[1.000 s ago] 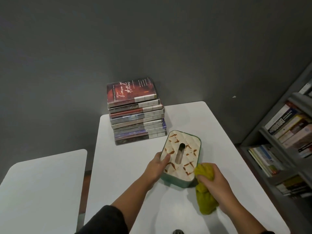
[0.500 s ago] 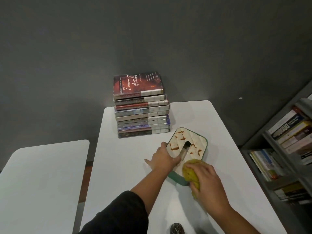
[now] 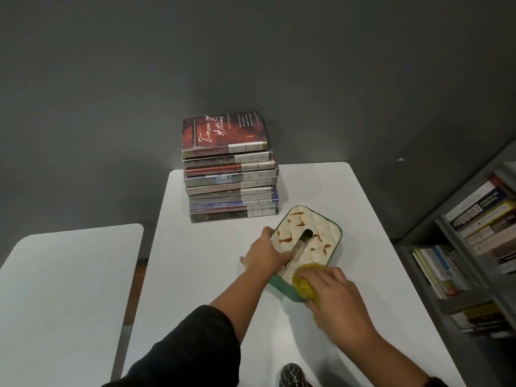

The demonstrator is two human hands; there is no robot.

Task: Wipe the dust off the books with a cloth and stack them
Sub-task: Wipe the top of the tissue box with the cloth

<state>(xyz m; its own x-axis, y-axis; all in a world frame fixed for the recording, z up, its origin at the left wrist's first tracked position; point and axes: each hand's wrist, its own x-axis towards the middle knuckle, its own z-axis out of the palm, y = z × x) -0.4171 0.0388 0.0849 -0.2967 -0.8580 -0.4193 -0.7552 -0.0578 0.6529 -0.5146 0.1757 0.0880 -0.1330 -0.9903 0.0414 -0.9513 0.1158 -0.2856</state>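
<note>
Books [image 3: 230, 174] are stacked up at the far left corner of the white table [image 3: 195, 261], right against the grey wall [image 3: 251, 65], about nine or ten of them, spines facing us. Top one reads "Timon of Athens".

Nearer in, there's a tissue box [image 3: 310, 241] lying flat, cream top with brown marks and a slot in the middle, green sides. Left hand [image 3: 265, 255] rests on the box's left edge, fingers fairly straight and spread, thumb lying on the top near the slot, so it's pressing down, not really gripping. Right hand [image 3: 335, 291] is curled around a yellow cloth [image 3: 303, 283] and has it pushed onto the box's near corner. Only a bit of cloth pokes out from under the fingers, the rest is hidden by the hand.

Room-wise: a second white table [image 3: 64, 289] sits to the left with a gap between the two, and a grey bookshelf [image 3: 446, 227] crammed with books runs down the right side, cut off by the frame edge. Most titles over there are too blurry to read.

Left arm has a dark sleeve [image 3: 190, 350]. There's also some dark patterned thing [image 3: 291, 374] at the bottom edge, mostly cropped, can't tell what it is.
</note>
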